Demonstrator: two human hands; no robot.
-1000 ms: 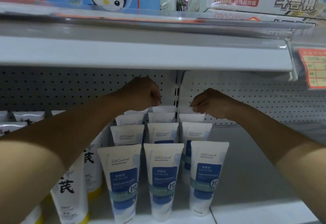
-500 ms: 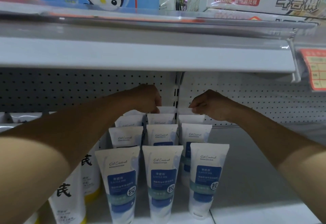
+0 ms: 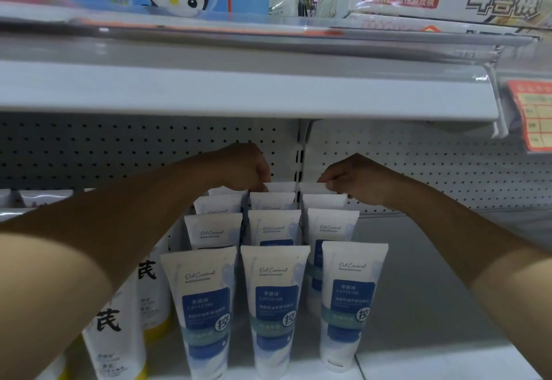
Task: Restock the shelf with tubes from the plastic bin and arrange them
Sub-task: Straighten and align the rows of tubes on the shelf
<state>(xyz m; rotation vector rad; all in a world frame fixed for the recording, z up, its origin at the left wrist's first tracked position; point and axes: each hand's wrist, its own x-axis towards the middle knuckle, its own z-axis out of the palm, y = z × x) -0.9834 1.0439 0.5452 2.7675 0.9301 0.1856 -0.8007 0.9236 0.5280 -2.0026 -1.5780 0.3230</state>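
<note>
Tubes: white-and-blue tubes (image 3: pixel 273 305) stand in three rows on the shelf (image 3: pixel 433 305).
Left hand (image 3: pixel 243 167): lower than before, grip curled on back middle tube (image 3: pixel 279 187).
Right hand (image 3: pixel 355 179): lower too, pinching back right tube (image 3: pixel 313 187).

Both bare forearms reach forward and converge toward the middle. The left hand (image 3: pixel 243 167) is curled — knuckles up, fingertips pointing down. The right hand (image 3: pixel 355 179) mirrors it, fingers bent and bunched at its inner edge, wrist slightly lower.
</note>
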